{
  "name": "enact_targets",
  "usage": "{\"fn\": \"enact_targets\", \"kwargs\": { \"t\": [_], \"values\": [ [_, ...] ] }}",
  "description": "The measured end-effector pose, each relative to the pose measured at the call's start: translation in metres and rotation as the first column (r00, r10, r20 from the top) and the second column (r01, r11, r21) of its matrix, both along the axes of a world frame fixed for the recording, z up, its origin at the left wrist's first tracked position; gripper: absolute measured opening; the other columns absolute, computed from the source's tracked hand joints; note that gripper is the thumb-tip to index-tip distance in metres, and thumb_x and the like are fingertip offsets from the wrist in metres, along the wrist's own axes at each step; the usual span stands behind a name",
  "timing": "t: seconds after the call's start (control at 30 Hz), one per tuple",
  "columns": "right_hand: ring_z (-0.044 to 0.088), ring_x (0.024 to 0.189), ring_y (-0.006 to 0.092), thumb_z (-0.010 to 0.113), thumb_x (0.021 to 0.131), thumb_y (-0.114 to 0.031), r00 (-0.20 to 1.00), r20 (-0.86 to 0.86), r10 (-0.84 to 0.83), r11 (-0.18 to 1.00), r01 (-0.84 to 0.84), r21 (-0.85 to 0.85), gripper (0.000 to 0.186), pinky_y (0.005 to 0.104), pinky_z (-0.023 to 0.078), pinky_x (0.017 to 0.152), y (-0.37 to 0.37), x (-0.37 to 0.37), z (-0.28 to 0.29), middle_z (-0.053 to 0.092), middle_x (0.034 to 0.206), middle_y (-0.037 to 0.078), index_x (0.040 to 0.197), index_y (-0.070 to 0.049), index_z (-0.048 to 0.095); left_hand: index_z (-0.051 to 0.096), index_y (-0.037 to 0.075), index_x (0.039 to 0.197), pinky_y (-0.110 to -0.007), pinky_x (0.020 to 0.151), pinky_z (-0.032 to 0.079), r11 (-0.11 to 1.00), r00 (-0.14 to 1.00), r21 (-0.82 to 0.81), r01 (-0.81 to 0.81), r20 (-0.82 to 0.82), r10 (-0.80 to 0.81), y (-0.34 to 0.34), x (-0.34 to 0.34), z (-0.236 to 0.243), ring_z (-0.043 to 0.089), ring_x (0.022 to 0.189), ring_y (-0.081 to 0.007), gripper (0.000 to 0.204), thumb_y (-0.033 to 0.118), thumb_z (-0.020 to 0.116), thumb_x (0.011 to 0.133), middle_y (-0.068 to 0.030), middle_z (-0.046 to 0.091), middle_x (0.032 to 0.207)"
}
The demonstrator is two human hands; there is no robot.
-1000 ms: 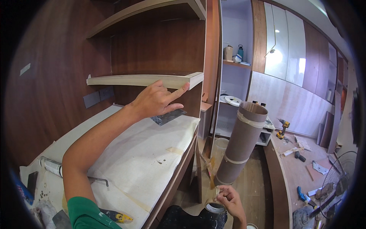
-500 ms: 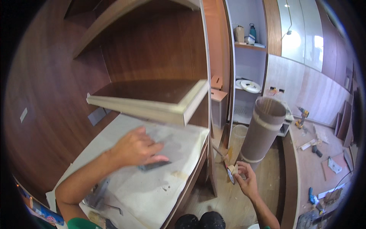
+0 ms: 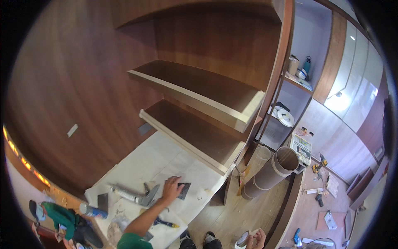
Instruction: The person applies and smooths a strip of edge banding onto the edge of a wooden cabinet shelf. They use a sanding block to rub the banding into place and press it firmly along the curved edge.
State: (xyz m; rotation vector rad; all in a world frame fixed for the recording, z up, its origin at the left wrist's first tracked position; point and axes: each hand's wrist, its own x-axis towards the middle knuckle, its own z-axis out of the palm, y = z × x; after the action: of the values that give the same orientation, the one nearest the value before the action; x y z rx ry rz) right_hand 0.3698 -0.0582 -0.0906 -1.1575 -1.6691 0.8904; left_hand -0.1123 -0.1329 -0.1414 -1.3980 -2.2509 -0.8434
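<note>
On the pale sheet over the worktop (image 3: 155,155), my left hand (image 3: 170,191) reaches to a dark, thin rectangular plate (image 3: 186,191). Its fingers close on the plate's near edge; whether it is lifted I cannot tell. At the bottom edge my right hand (image 3: 259,239) grips a roll of tape (image 3: 242,239), partly cut off by the frame. Left of my left hand lies a caulking gun (image 3: 132,196) with a white tube. A brush (image 3: 166,223) with a dark and yellow handle rests by my forearm. Another dark plate (image 3: 103,202) lies farther left.
Two brown shelves with pale front edges, the lower shelf (image 3: 188,135) nearest, jut over the worktop. A large brown roll (image 3: 265,176) leans on the right. A cordless drill (image 3: 319,164) sits on the right-hand surface. Another person (image 3: 62,220) in green is at lower left, beyond a can (image 3: 93,210).
My view has swung left and pulled back. My left hand has come down onto the dark plate from above it. My right hand, still with the tape, now shows lower in view.
</note>
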Motion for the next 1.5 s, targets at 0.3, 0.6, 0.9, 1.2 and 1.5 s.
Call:
{"fn": "enact_targets", "kwargs": {
  "t": [0.3, 0.6, 0.9, 1.2, 1.5],
  "values": [
    [0.066, 0.111, 0.0219, 0.080, 0.089, -0.001, 0.881, -0.185, 0.435, 0.884, -0.457, -0.096, 0.054, 0.0360, 0.054, 0.097, -0.029, -0.021, 0.057, 0.065, 0.124, 0.015, 0.138, 0.002, 0.059, 0.067, 0.005, 0.137, -0.031, 0.095, 0.052, 0.874, 0.223, 0.218, 0.434, 0.914, -0.338, -0.035, 0.220, 0.127, 0.065, 0.110, -0.0134, 0.043, 0.027, 0.073, 0.101, -0.0069, 0.073, 0.121],
    [0.068, 0.109, 0.0240, 0.078, 0.090, -0.001, 0.567, -0.267, 0.779, 0.598, -0.800, 0.045, 0.051, 0.0362, 0.055, 0.096, 0.001, -0.024, 0.122, 0.065, 0.129, 0.016, 0.139, -0.002, 0.061, 0.072, 0.003, 0.130, -0.031, 0.094, 0.052, 0.856, 0.339, 0.272, 0.440, 0.832, -0.439, -0.046, 0.272, 0.216, 0.066, 0.109, -0.0161, 0.037, 0.017, 0.079, 0.096, -0.0076, 0.071, 0.120],
    [0.067, 0.110, 0.0252, 0.079, 0.090, -0.005, 0.460, -0.292, 0.838, 0.496, -0.866, 0.062, 0.047, 0.0444, 0.046, 0.110, 0.051, 0.030, 0.145, 0.074, 0.109, 0.011, 0.135, -0.006, 0.067, 0.078, 0.003, 0.113, -0.030, 0.082, 0.049, 0.872, 0.310, 0.318, 0.371, 0.843, -0.439, -0.021, 0.331, 0.243, 0.065, 0.092, -0.0136, 0.024, 0.016, 0.080, 0.093, -0.0053, 0.074, 0.100],
    [0.064, 0.113, 0.0272, 0.079, 0.089, -0.005, 0.410, -0.280, 0.868, 0.424, -0.905, -0.013, 0.050, 0.0485, 0.042, 0.116, 0.070, 0.062, 0.129, 0.071, 0.104, 0.009, 0.137, -0.005, 0.065, 0.076, 0.002, 0.097, -0.029, 0.080, 0.050, 0.870, 0.266, 0.191, 0.455, 0.903, -0.338, 0.005, 0.352, 0.259, 0.065, 0.088, -0.0124, 0.010, 0.011, 0.080, 0.093, -0.0047, 0.072, 0.093],
    [0.061, 0.121, 0.0328, 0.081, 0.086, -0.002, 0.499, -0.118, 0.859, 0.510, -0.855, 0.097, 0.060, 0.0448, 0.047, 0.106, 0.077, 0.080, 0.122, 0.068, 0.127, 0.015, 0.143, -0.002, 0.060, 0.073, 0.006, 0.089, -0.040, 0.076, 0.048, 0.874, 0.765, -0.091, 0.477, 0.533, -0.362, 0.022, 0.374, 0.275, 0.065, 0.082, -0.0297, 0.013, 0.018, 0.078, 0.092, -0.0085, 0.069, 0.087]
  ]
}}
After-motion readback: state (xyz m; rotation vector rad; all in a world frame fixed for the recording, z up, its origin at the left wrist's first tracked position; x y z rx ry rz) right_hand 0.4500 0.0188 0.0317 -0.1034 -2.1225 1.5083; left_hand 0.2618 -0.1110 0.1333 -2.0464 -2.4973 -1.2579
